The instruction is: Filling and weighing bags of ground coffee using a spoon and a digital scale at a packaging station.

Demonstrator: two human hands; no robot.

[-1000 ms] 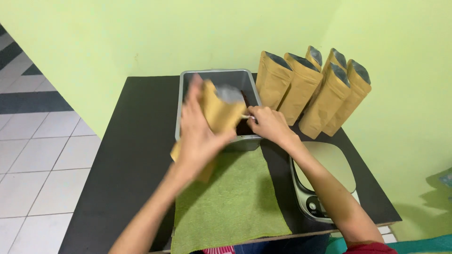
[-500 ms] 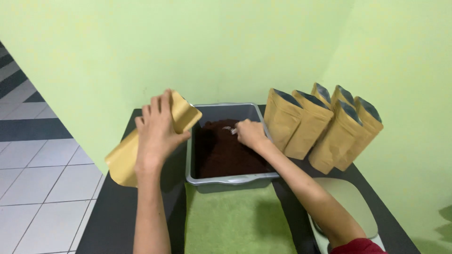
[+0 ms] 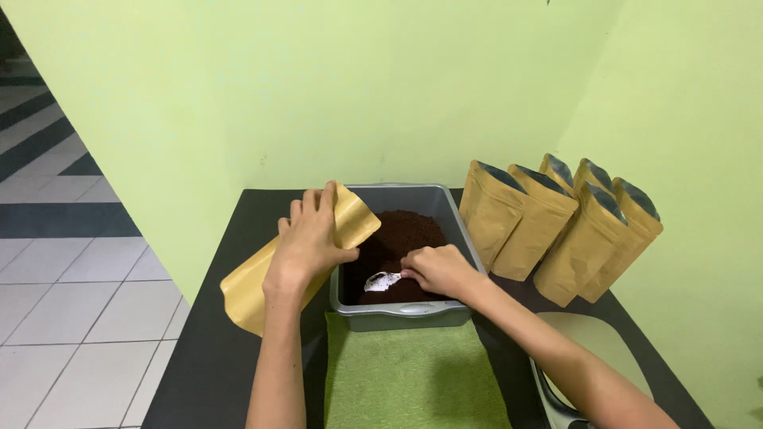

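Note:
My left hand (image 3: 308, 240) grips a tan paper pouch (image 3: 253, 282), holding it tilted against the left rim of a grey plastic tub (image 3: 401, 314). The tub holds dark brown ground powder (image 3: 401, 232). My right hand (image 3: 439, 268) is inside the tub, holding a small metal spoon (image 3: 382, 280) whose bowl rests on the powder near the front. The pouch's mouth sits under my left fingers, next to the tub's edge.
Several open tan pouches (image 3: 556, 226) stand in a row at the right against the green wall. A green cloth (image 3: 413, 377) lies in front of the tub on the black table (image 3: 207, 373). A pale scale (image 3: 592, 345) sits at the right front. Tiled floor lies to the left.
My left hand has carried the pouch from in front of the tub out to its left side and down to the rim. My right hand has dipped the spoon into the powder.

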